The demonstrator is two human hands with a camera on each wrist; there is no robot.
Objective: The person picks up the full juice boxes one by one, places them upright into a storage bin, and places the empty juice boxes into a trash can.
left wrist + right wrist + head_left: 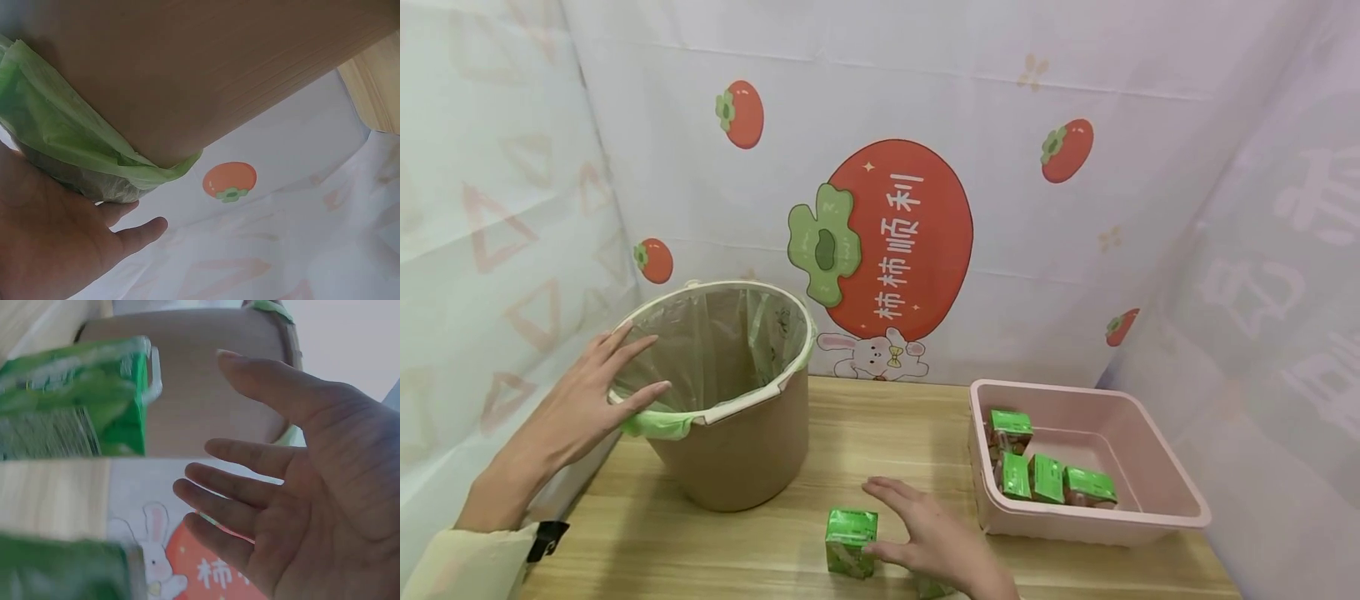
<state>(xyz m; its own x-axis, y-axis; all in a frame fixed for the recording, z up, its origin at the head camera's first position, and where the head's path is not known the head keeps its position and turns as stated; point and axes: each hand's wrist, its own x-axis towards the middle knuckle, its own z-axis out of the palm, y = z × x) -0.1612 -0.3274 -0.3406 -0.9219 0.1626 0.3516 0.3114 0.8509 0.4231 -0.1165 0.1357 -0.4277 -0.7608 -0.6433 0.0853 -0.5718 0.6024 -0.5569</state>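
Note:
A brown trash bin (737, 458) with a pale rim and green liner bag (658, 425) stands on the left of the table. My left hand (583, 400) lies at the bin's rim, thumb and fingers extended over the opening. In the left wrist view, the green liner (75, 137) runs right beside its fingers. A green drink carton (852, 542) stands upright in front of the bin, a white straw (154, 378) on its side. Just right of it hovers my right hand (936, 537), fingers spread and holding nothing. Another green carton (931, 587) is mostly hidden beneath that hand.
On the right sits a pink plastic basket (1097, 521) with several green cartons (1047, 478) along its left and near sides. White printed cloth (880, 92) walls in the wooden table (887, 433) at the back and both sides.

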